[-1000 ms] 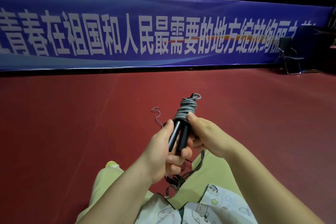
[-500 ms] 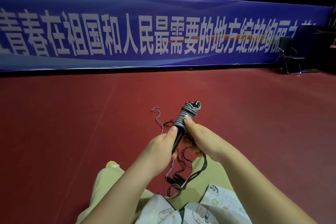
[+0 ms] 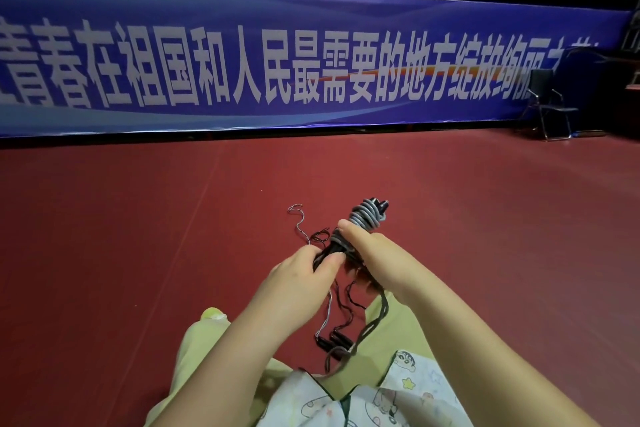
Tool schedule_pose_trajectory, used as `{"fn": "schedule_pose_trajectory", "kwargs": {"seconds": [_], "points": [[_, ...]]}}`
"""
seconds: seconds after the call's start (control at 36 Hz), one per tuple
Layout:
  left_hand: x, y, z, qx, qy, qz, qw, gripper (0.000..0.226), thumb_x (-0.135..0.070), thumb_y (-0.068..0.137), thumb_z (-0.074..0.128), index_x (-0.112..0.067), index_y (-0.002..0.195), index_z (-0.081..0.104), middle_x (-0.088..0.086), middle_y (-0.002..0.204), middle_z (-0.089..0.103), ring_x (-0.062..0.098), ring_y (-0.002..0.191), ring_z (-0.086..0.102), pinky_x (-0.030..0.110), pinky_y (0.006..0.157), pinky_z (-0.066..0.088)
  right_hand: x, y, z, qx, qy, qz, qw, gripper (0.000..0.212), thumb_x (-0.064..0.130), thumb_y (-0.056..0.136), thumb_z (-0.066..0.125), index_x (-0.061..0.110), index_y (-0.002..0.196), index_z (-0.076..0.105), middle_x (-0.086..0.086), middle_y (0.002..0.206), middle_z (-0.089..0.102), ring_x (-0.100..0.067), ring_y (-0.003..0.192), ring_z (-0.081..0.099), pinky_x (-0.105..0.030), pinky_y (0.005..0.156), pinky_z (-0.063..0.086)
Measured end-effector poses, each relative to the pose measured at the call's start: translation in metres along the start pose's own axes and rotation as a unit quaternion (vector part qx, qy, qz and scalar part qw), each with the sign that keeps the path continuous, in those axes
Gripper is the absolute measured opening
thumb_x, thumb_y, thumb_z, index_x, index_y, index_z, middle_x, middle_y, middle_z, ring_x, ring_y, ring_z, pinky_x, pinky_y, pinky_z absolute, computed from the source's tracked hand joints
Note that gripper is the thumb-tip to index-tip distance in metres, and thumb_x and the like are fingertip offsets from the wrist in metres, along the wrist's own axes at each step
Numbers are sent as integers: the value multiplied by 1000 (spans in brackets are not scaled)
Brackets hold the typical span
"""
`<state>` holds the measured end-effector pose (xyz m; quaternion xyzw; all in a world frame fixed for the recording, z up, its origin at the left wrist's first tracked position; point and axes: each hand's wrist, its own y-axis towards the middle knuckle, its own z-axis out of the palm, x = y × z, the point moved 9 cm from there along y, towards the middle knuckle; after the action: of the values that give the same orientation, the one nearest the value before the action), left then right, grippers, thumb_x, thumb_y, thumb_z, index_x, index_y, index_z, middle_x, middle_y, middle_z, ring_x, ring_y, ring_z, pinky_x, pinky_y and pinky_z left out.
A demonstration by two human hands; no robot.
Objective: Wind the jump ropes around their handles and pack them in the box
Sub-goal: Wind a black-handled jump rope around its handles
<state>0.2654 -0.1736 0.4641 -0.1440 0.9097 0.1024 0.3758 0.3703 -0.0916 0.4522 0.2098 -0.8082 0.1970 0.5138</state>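
The left hand (image 3: 294, 282) closes its grip around the lower end of a jump rope bundle (image 3: 360, 225), the thumb laid across the black handles and the fingers curled beneath them. The right hand (image 3: 372, 258) grips the same bundle just above, its thumb pressed along the wound coils and its fingers wrapped behind, out of sight. The two hands touch each other around the handles. The bundle tilts up and away to the right, held above the floor; grey and black cord is wrapped in tight turns round its upper part, with a short dark end poking out at the top.

Below the hands, loose cords (image 3: 341, 308) hang down in wavy strands toward a second pair of black handles (image 3: 332, 343), which lies on the floor between the person's legs. A thin pale cord (image 3: 298, 222) curls on the floor just beyond the left hand.

The person sits on a red floor (image 3: 138, 236) in pale yellow-green trousers (image 3: 204, 340) and a light cartoon-print shirt (image 3: 412, 388). Far ahead, a long blue banner (image 3: 311, 55) with large white characters runs along the wall, and a dark folding chair (image 3: 549, 104) stands at its right end. No box is in view.
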Motion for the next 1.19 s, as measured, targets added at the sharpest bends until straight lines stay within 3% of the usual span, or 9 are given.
{"fn": "schedule_pose_trajectory", "kwargs": {"seconds": [0.31,0.47,0.58,0.72,0.81,0.89,0.97,1.08,1.19], "points": [[7,3,-3,-6,-3,-4,1000,26,-56,89,44,-32,93,54,-12,86,55,7,81,52,27,60,34,-3,0,1,26,-6,6,1000,67,68,87,45,5,87,68,-1,59,61,-17,43,54,-26,47,41],[8,4,-8,-26,3,3,1000,26,-55,87,50,-32,97,54,-16,93,53,10,93,52,29,70,36,-6,0,-6,17,-2,-5,1000,68,80,67,54,13,75,65,-5,61,63,-22,48,57,-25,46,39],[9,4,-8,-35,10,7,999,27,-56,85,51,-32,97,53,-14,97,53,13,98,52,31,75,39,-3,-2,-7,0,22,-38,999,56,68,78,57,13,66,61,-4,55,56,-18,44,44,-26,44,28],[3,2,-15,-53,-1,20,998,27,-54,81,57,-32,97,53,-16,95,52,9,93,53,29,71,39,8,-3,-6,-21,59,-82,995,65,70,68,59,6,80,66,-10,63,47,-24,58,33,-27,48,23],[1,4,-19,-44,-40,23,998,25,-51,79,63,-30,89,52,-12,84,55,6,74,54,28,59,36,12,-5,-6,-1,104,-117,988,49,51,86,61,4,73,59,-9,58,48,-20,49,33,-24,46,24],[2,7,-15,15,-130,11,991,19,-45,86,62,-27,91,58,-10,79,60,10,72,57,36,72,48,15,-8,-10,15,161,-138,977,27,22,96,58,5,75,54,-1,54,51,-8,43,39,-16,43,32],[-2,-1,1,143,-287,-44,946,38,-49,94,46,-18,100,67,0,87,67,16,76,61,38,80,51,21,-8,-11,21,184,-173,967,17,27,81,59,12,74,56,2,55,52,-9,47,43,-19,46,33],[-15,-20,26,327,-436,-88,834,77,-71,77,28,-12,101,71,12,92,69,23,75,64,35,72,49,23,-9,-7,63,192,-197,959,35,41,70,58,9,83,55,-4,65,52,-17,57,46,-28,52,33],[-15,-27,39,374,-507,-122,767,81,-77,75,25,-12,84,72,6,67,60,18,52,54,29,58,46,32,-17,6,123,180,-218,951,22,29,82,54,8,84,51,4,58,52,-10,51,47,-21,49,34]]}}
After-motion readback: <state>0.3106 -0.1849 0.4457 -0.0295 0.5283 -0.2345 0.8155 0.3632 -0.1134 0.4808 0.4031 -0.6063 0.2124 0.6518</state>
